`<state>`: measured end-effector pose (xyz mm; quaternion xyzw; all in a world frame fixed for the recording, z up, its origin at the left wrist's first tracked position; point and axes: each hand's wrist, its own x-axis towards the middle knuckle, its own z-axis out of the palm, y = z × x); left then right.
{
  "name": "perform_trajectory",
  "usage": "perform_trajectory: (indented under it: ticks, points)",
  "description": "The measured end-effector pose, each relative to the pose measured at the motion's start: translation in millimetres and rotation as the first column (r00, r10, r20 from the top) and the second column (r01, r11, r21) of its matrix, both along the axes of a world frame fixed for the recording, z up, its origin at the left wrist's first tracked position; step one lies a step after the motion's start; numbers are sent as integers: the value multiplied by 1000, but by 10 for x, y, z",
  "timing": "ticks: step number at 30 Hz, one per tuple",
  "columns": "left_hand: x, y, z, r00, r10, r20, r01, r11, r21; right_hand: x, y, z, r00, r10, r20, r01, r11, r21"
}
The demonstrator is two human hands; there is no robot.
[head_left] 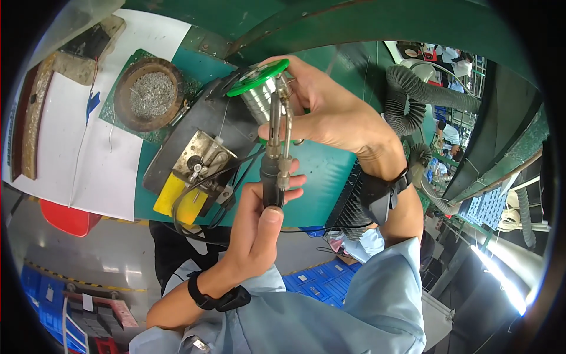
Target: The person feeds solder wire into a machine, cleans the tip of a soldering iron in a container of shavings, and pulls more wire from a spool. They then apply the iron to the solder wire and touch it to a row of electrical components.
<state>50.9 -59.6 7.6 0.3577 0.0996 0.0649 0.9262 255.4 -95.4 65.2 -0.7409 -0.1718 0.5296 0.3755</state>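
Note:
My left hand [250,236] is wrapped round the black handle of a soldering iron [271,177] that points up and away from me. Two slim metal tubes run along the front of the iron, side by side. Behind them is a spool of solder wire [258,101] with green rims and silvery wire. My right hand [339,115] grips this spool, fingers over its far side and thumb near the tubes. The tubes partly cover the spool and the thumb, and the iron's tip is hard to make out.
Left of the spool, a round brown bowl [119,97] holds silvery scraps. A metal iron stand [197,156] with a yellow sponge [177,197] sits on a dark plate, black cables beside it. White paper [118,183] covers the bench's left. Black bristly strips [346,197] lie near my right forearm.

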Motion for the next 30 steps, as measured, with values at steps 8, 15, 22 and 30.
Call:
perform_trajectory:
  ticks: [8, 15, 22, 30]
  points:
    - [205, -181, -25, 998, 64, 21, -62, 995, -82, 57, -72, -53, 998, -53, -25, 55, 997, 50]
    - [208, -288, -13, 987, 158, -1, -157, 978, -135, 70, -96, -15, 999, -27, -40, 27, 1000, -10]
    - [134, -220, -85, 996, 81, -28, -83, 995, -60, 41, -72, -37, 999, -20, -30, 21, 999, 24]
    - [14, 33, 19, 993, 119, -15, -118, 990, 72, 110, -87, -36, 998, 60, -11, -58, 995, 87]
